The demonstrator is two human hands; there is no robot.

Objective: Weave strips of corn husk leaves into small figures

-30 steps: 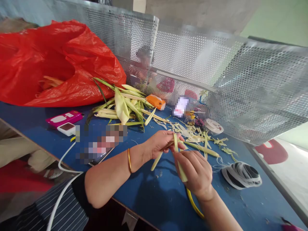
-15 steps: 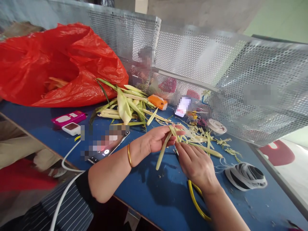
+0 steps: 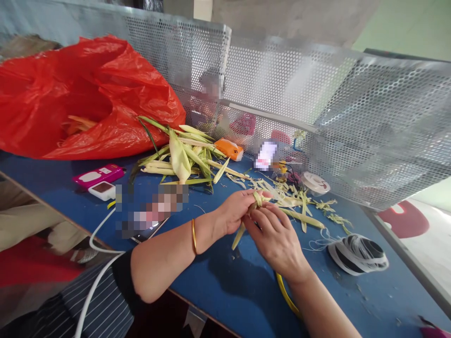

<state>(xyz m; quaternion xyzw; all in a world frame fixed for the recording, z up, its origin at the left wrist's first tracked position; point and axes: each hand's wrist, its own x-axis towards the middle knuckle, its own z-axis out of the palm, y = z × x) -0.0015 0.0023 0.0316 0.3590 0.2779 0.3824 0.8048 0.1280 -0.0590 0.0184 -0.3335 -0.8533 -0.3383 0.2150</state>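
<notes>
Over the table, my left hand (image 3: 237,213) is closed around a folded pale-green corn husk strip (image 3: 258,200). One end of the strip hangs below the fingers. My right hand (image 3: 276,237) is also closed on the strip, its fingertips pressed against my left hand; the exact grip is partly hidden. Beyond the hands lie shredded husk pieces (image 3: 291,192) and a longer husk strip (image 3: 303,218). A yellow loop (image 3: 287,295) lies partly hidden by my right forearm. To the right is a spool of white thread (image 3: 359,254).
A large red plastic bag (image 3: 141,103) and a husk pile (image 3: 181,157) stand back left. A phone (image 3: 150,230), magenta box (image 3: 99,176), white device (image 3: 102,190) and cable (image 3: 92,281) lie left. An orange packet (image 3: 229,149), lit phone (image 3: 266,155) and tape roll (image 3: 315,183) sit along the perforated metal screen (image 3: 271,80).
My right hand has moved left and slightly up, against my left hand. The husk strip, which hung long over the left fingers, is now folded between both hands with a shorter end hanging.
</notes>
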